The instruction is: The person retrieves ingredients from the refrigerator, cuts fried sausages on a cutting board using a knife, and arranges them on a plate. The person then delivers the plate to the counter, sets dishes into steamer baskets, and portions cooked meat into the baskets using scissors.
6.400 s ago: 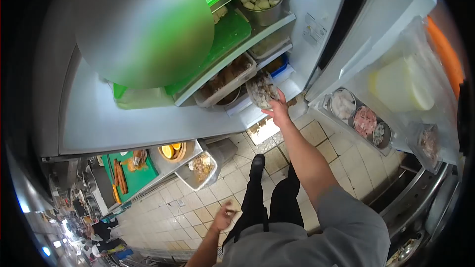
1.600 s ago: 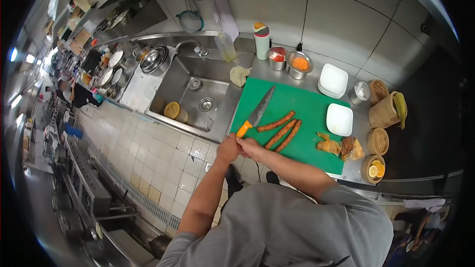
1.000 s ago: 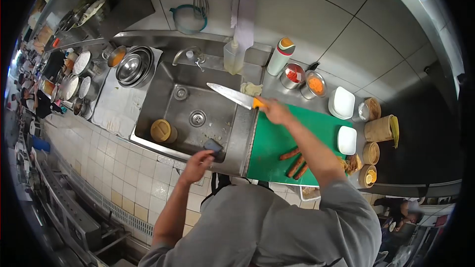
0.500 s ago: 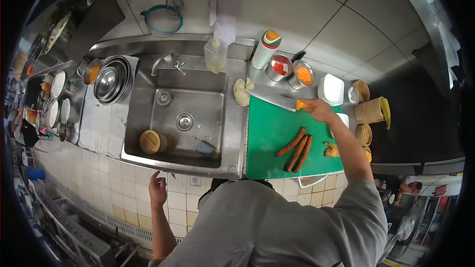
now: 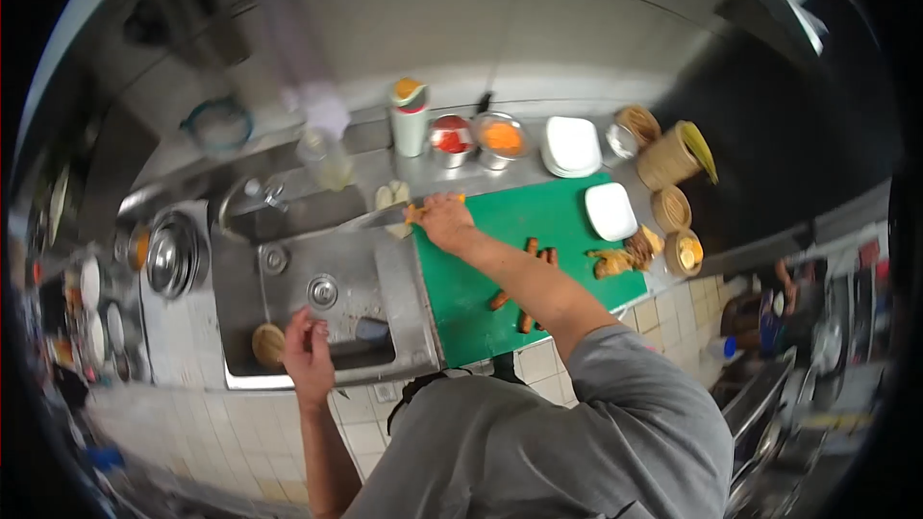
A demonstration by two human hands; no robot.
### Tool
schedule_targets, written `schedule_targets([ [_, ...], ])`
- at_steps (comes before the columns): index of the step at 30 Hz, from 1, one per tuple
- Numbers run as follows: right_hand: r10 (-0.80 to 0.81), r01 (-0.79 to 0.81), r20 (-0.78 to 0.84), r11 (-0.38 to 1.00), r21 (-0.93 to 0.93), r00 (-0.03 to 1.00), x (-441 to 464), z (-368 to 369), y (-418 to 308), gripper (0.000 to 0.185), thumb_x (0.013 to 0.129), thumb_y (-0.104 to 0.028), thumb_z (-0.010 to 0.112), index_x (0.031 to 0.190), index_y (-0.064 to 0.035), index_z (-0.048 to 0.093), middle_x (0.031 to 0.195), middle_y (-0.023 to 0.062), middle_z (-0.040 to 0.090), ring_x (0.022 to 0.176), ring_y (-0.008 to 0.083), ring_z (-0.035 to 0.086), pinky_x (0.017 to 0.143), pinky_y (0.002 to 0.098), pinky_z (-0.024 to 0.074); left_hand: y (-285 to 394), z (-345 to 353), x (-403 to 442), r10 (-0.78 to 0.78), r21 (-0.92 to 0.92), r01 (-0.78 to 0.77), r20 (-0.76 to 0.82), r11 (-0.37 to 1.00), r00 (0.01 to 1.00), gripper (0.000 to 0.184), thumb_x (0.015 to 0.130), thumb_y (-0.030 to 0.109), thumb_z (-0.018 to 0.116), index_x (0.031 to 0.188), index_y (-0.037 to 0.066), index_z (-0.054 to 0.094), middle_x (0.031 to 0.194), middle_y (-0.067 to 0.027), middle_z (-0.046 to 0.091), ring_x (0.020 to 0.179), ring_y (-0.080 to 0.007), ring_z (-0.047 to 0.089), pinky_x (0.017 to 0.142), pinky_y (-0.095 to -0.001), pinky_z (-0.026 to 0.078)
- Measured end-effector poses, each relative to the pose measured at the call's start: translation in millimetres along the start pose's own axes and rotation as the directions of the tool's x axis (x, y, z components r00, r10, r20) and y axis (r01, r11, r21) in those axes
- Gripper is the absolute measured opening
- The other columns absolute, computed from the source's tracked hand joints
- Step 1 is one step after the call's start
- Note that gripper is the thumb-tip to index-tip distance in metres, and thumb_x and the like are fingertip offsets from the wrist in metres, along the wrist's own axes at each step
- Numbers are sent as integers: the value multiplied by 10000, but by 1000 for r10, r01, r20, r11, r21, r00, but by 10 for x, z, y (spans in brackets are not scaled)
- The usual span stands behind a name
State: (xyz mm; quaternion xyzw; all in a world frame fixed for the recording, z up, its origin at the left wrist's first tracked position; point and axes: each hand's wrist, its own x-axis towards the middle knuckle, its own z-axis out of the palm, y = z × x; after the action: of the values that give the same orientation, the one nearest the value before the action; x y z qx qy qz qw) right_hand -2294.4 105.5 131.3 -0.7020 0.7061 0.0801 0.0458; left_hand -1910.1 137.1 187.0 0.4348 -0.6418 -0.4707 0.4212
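My right hand (image 5: 445, 221) is wrapped round the yellow handle of a knife (image 5: 370, 220). The blade points left over the right edge of the metal sink (image 5: 399, 279), close to a crumpled pale cloth (image 5: 391, 195). Below my forearm, several brown sausages (image 5: 526, 321) lie on the green cutting board (image 5: 471, 322), partly hidden by the arm. My left hand (image 5: 309, 356) hovers over the sink's front part with loosely bent fingers and holds nothing. A round tan lid or container (image 5: 268, 344) is in the sink beside it.
Behind the board stand a thermos (image 5: 410, 125), a tin of red pieces (image 5: 451, 139), a bowl of orange pieces (image 5: 501, 139) and white dishes (image 5: 571, 145). A white dish (image 5: 611, 211) and fried-looking food (image 5: 612, 262) lie at right. Steel bowls (image 5: 173, 255) sit left of the sink.
My right hand has carried the knife left, from over the board to the sink's edge. My left hand has risen from beside the counter to over the sink. The view has turned and shifted.
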Motion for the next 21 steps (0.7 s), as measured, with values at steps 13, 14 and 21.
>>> schedule_targets([
  [13, 782, -396, 96, 202, 896, 616, -5240, 73, 1716, 539, 871, 57, 591, 1397, -53, 634, 1148, 74, 718, 983, 161, 653, 854, 291, 520, 708, 3443, 1159, 38, -152, 60, 569, 987, 822, 512, 1050, 133, 600, 1533, 31, 467, 1281, -115, 675, 936, -131, 658, 813, -277, 558],
  [14, 840, -389, 132, 100, 916, 526, -5501, 88, 1665, 530, 869, 63, 590, 1388, -34, 636, 1109, 59, 707, 944, 135, 638, 826, 276, 514, 676, 3904, 1296, -53, -119, 158, 609, 980, 791, 540, 1042, 171, 621, 1534, 21, 458, 1302, -132, 668, 946, -148, 673, 803, -288, 571],
  [21, 978, -176, 196, -182, 967, 66, -7327, 775, 1060, 516, 882, 91, 577, 1392, 23, 620, 1051, 8, 663, 838, 69, 567, 727, 223, 466, -9, 6384, 1929, -347, 670, -157, 553, 726, 757, 513, 996, 365, 623, 1274, -66, 618, 1063, -211, 726, 757, -255, 718, 600, -382, 591],
])
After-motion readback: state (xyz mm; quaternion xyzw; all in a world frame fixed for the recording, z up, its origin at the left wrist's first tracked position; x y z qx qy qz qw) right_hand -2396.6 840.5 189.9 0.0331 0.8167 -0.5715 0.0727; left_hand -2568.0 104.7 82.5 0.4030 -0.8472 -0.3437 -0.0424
